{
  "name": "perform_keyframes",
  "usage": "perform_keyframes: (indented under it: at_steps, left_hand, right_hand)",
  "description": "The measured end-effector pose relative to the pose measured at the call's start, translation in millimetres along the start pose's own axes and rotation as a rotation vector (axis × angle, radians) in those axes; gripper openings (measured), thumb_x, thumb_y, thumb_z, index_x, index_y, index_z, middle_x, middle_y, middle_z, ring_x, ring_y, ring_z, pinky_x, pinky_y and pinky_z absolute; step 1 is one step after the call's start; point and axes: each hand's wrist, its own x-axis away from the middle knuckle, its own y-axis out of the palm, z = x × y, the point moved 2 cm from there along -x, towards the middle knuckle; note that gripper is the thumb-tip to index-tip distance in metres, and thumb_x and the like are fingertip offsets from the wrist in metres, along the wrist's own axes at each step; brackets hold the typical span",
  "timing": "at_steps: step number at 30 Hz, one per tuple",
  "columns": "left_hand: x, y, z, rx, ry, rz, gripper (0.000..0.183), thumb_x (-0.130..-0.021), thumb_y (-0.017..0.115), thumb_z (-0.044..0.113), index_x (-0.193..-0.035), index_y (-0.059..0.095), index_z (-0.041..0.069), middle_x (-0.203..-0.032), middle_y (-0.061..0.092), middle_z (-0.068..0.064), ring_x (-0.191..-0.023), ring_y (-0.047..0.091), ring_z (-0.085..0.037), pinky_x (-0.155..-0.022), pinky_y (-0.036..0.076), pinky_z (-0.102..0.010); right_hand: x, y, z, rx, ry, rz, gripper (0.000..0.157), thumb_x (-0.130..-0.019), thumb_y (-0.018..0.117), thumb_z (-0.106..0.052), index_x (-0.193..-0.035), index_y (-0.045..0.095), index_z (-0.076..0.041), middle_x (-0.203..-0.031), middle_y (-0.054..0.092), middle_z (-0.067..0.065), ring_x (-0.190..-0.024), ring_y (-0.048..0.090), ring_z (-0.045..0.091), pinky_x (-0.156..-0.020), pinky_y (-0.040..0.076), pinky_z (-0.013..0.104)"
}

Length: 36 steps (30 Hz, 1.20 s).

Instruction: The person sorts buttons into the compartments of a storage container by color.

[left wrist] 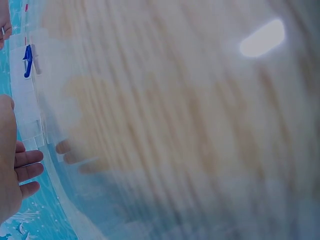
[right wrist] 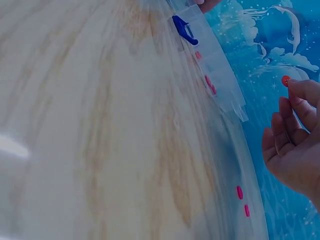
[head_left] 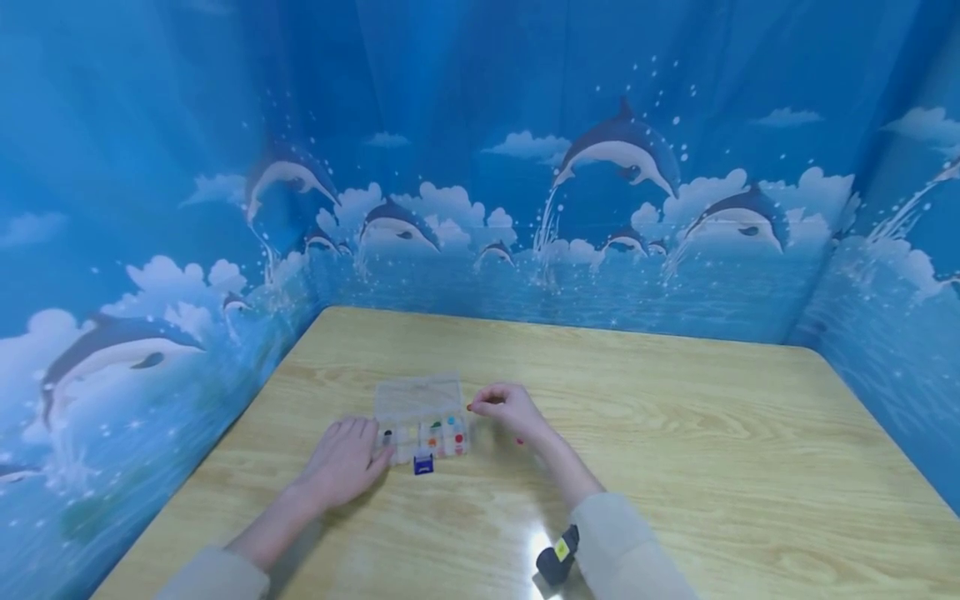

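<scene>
A clear plastic compartment box (head_left: 405, 456) stands on the table with its lid (head_left: 418, 397) folded back. Buttons of several colours lie in its compartments, and a blue latch (head_left: 423, 465) is at its front. My left hand (head_left: 341, 462) rests at the box's left end, fingers fairly straight. Just past the right end, my right hand (head_left: 510, 408) pinches a small red button (right wrist: 286, 81) between thumb and index finger. The other fingers of that hand are loosely bent.
Two pinkish-red buttons, one nearer (right wrist: 247, 210) and one farther (right wrist: 239, 192), lie on the wooden table (head_left: 675, 450) right of the box. A black device (head_left: 555, 562) sits by the right sleeve. A blue dolphin-print curtain (head_left: 465, 292) surrounds the table's back and sides.
</scene>
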Motion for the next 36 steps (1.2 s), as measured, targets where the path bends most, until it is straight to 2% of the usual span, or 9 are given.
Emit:
perform_keyframes:
  at_steps: [6,13,20,24,36]
  left_hand:
    - [0.6,1.0,-0.1,0.005,0.003,0.004,0.032,-0.092,0.053,0.035,-0.093,0.051,0.003,-0.087,0.054,-0.011,-0.088,0.052,-0.029,-0.081,0.043,-0.044]
    - [0.9,-0.3,0.6,0.005,0.004,0.009,0.032,-0.092,0.053,0.035,-0.093,0.051,0.003,-0.088,0.054,-0.012,-0.088,0.053,-0.030,-0.081,0.043,-0.045]
    - [1.0,-1.2,1.5,0.000,0.000,-0.006,0.032,-0.092,0.052,0.035,-0.092,0.051,0.003,-0.089,0.055,-0.012,-0.090,0.053,-0.030,-0.082,0.043,-0.045]
    - [0.9,-1.7,2.4,0.004,-0.010,-0.019,0.033,-0.092,0.052,0.035,-0.093,0.051,0.003,-0.091,0.055,-0.013,-0.092,0.053,-0.031,-0.083,0.043,-0.045]
    - [0.5,-0.7,1.9,0.002,-0.010,-0.020,0.032,-0.092,0.052,0.035,-0.093,0.051,0.003,-0.091,0.055,-0.013,-0.091,0.053,-0.030,-0.083,0.043,-0.045]
  right_hand:
    - [-5,10.9,2,-0.002,-0.031,-0.025,0.014,-0.084,0.064,-0.006,-0.092,0.065,0.007,-0.087,0.064,0.004,-0.083,0.056,0.013,-0.076,0.047,0.029]
    - [-6,21.0,1,0.027,-0.029,-0.003,0.013,-0.082,0.067,-0.010,-0.089,0.067,0.001,-0.087,0.062,0.001,-0.083,0.055,0.013,-0.075,0.046,0.027]
    - [-6,27.9,3,0.043,-0.048,-0.023,0.009,-0.082,0.066,-0.008,-0.088,0.067,0.000,-0.085,0.063,0.001,-0.081,0.055,0.013,-0.073,0.047,0.027]
    - [-6,30.9,4,0.038,-0.027,-0.035,0.010,-0.082,0.067,-0.011,-0.087,0.067,-0.003,-0.085,0.062,-0.001,-0.081,0.055,0.013,-0.073,0.047,0.028]
    - [-6,40.1,2,0.054,-0.010,-0.018,0.009,-0.081,0.068,-0.009,-0.086,0.067,-0.002,-0.085,0.059,0.002,-0.078,0.053,0.014,-0.068,0.046,0.027]
